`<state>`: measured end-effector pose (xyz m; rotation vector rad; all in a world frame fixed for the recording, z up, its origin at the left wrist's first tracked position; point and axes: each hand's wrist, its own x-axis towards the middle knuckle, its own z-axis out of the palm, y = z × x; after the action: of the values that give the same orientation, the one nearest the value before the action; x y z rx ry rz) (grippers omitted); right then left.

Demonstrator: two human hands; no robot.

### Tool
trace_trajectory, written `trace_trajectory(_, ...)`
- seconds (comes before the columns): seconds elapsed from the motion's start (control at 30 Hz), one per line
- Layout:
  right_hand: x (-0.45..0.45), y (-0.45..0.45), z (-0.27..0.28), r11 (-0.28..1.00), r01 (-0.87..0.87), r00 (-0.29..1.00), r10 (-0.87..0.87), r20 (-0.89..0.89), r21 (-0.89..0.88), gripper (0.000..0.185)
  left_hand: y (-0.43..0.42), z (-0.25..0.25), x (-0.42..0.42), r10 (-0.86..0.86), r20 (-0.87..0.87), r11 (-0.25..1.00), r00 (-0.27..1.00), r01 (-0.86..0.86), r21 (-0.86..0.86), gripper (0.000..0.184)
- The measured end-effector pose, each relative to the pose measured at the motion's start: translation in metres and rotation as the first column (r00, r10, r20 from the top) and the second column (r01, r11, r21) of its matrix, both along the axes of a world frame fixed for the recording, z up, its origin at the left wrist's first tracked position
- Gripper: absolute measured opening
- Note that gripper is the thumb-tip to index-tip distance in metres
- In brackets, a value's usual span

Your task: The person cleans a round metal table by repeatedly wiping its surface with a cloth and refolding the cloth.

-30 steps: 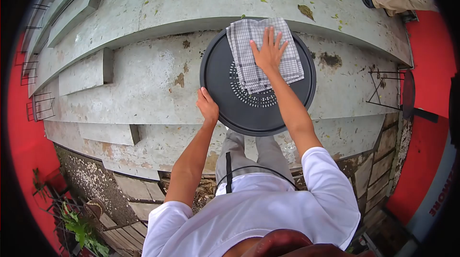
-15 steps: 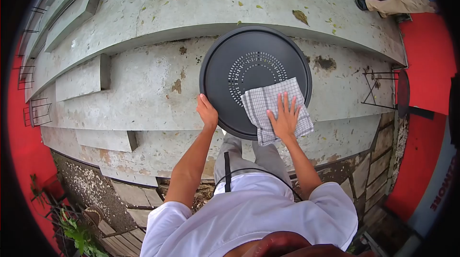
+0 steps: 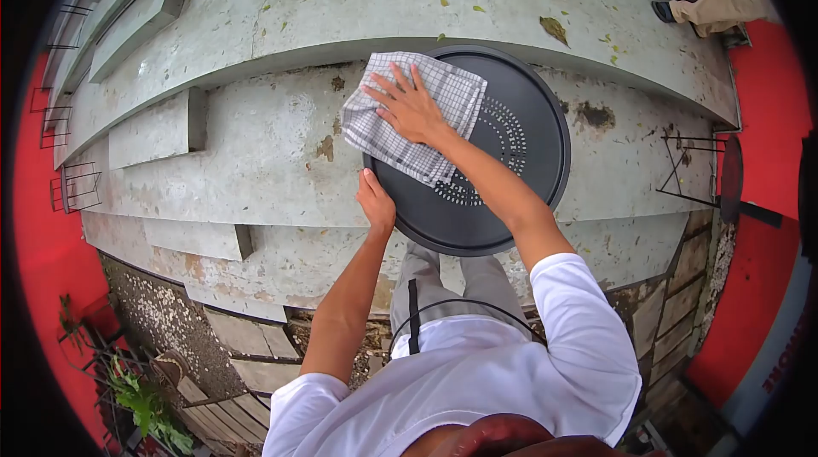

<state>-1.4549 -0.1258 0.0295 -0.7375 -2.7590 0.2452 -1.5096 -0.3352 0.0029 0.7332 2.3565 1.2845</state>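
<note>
A round black table (image 3: pixel 545 184) with a raised rim and rings of small holes stands in front of me. My left hand (image 3: pixel 375 199) grips its near left rim. On the upper left of the top lies a grey-and-white checked cloth (image 3: pixel 456 91), partly hanging past the edge. My right hand (image 3: pixel 411 108) presses flat on this cloth with its fingers spread. The right forearm crosses over the tabletop and hides some of the holes. The table's legs are hidden beneath the top.
Wide grey concrete steps (image 3: pixel 256 133) run across the view, with fallen leaves on the upper one. Another round table (image 3: pixel 731 178) with thin metal legs is at the right. A person's leg (image 3: pixel 716 11) shows at top right. A green plant (image 3: pixel 141 406) grows at lower left.
My right hand has swept the cloth from the lower right of the tabletop to its upper left. The left hand stays at the rim.
</note>
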Motion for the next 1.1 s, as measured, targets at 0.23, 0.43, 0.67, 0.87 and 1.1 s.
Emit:
trace_trajectory(0.23, 0.035, 0.039, -0.007, 0.996, 0.066, 0.995, -0.061, -0.077, 0.060, 0.055, 0.002, 0.001, 0.005, -0.006, 0.007, 0.999, 1.000, 0.006, 0.045, 0.044)
trace_trajectory(0.43, 0.210, 0.047, -0.028, 0.598, 0.792, 0.606, -0.795, -0.035, 0.125, 0.057, 0.003, 0.004, 0.003, -0.014, 0.017, 0.998, 1.000, 0.013, 0.061, 0.045)
trace_trajectory(0.67, 0.284, -0.102, 0.004, 0.285, 0.957, 0.290, -0.932, 0.219, -0.051, 0.063, 0.002, -0.002, 0.004, -0.011, 0.007, 0.998, 1.000, 0.011, 0.064, 0.046)
trace_trajectory(0.87, 0.253, -0.021, -0.014, 0.404, 0.906, 0.393, -0.914, 0.105, 0.124, 0.062, 0.002, 0.001, 0.002, -0.009, -0.006, 1.000, 1.000, 0.009, 0.030, 0.045)
trace_trajectory(1.1, 0.058, 0.021, -0.013, 0.891, 0.453, 0.889, -0.453, -0.068, -0.028, 0.060, 0.000, -0.002, 0.001, 0.019, -0.041, 0.999, 0.999, -0.017, 0.045, 0.047)
